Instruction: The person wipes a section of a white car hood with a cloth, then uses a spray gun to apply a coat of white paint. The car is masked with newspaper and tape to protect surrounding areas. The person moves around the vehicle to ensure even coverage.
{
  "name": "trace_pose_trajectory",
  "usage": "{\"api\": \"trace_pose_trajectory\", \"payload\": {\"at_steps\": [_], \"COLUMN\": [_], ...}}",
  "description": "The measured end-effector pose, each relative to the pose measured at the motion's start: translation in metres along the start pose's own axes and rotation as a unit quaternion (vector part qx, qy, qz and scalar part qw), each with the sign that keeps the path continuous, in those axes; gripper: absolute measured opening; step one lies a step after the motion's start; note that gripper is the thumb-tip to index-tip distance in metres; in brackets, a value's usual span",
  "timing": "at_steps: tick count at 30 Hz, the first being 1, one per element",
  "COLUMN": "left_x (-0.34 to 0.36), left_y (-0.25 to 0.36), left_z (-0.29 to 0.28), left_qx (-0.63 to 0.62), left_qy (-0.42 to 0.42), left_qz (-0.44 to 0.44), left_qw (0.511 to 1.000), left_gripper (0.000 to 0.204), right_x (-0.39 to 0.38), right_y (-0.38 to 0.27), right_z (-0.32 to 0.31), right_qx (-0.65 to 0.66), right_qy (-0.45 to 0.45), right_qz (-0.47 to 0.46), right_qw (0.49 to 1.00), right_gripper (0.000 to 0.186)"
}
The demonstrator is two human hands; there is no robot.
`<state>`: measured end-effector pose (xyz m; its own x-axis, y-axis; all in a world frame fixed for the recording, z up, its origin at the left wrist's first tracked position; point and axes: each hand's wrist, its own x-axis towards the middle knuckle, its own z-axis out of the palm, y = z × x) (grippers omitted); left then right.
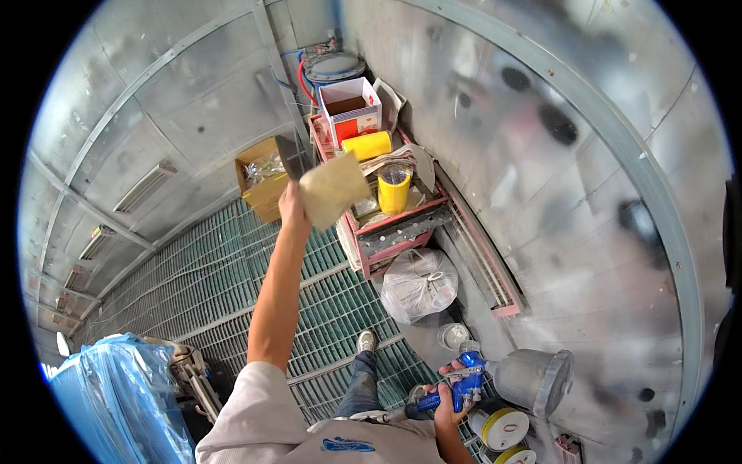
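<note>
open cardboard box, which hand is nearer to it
Left: the left hand, holding a tan sheet, overlaps the right edge of the cardboard box in view; the right hand, gripping a blue spray gun, is below and right of it.

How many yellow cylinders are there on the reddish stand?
2. One yellow cylinder lies on its side beside the open box; the other cylinder stands upright near one end of the reddish stand. More may be hidden behind the box.
</note>
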<state>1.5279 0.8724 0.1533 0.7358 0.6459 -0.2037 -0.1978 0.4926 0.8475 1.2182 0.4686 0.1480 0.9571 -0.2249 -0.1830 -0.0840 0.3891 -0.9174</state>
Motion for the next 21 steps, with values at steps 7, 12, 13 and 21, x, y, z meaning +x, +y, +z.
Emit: {"api": "trace_pose_trajectory", "payload": {"at_steps": [7, 12, 13, 21], "left_x": [-0.161, -0.301, -0.327, -0.564], "left_y": [0.006, 0.042, 0.044, 0.085], "left_z": [-0.101, -0.144, -0.149, -0.208], "left_qx": [0.020, -0.142, -0.162, -0.319], "left_qy": [0.056, -0.024, -0.005, 0.071], "left_qz": [-0.106, -0.071, -0.058, 0.018], "left_qw": [0.993, 0.987, 0.985, 0.945], "left_gripper": [0.049, 0.051, 0.053, 0.053], "right_x": [-0.009, -0.032, -0.033, -0.093], "right_y": [-0.020, -0.025, -0.025, -0.041], "right_z": [-0.019, -0.061, -0.070, -0.103], "right_qx": [0.005, -0.029, -0.032, -0.047], "right_qy": [-0.037, -0.117, -0.136, -0.309], "right_qz": [-0.002, -0.053, -0.047, 0.030], "right_qw": [0.999, 0.991, 0.989, 0.949], "right_gripper": [0.053, 0.061, 0.061, 0.060]}}
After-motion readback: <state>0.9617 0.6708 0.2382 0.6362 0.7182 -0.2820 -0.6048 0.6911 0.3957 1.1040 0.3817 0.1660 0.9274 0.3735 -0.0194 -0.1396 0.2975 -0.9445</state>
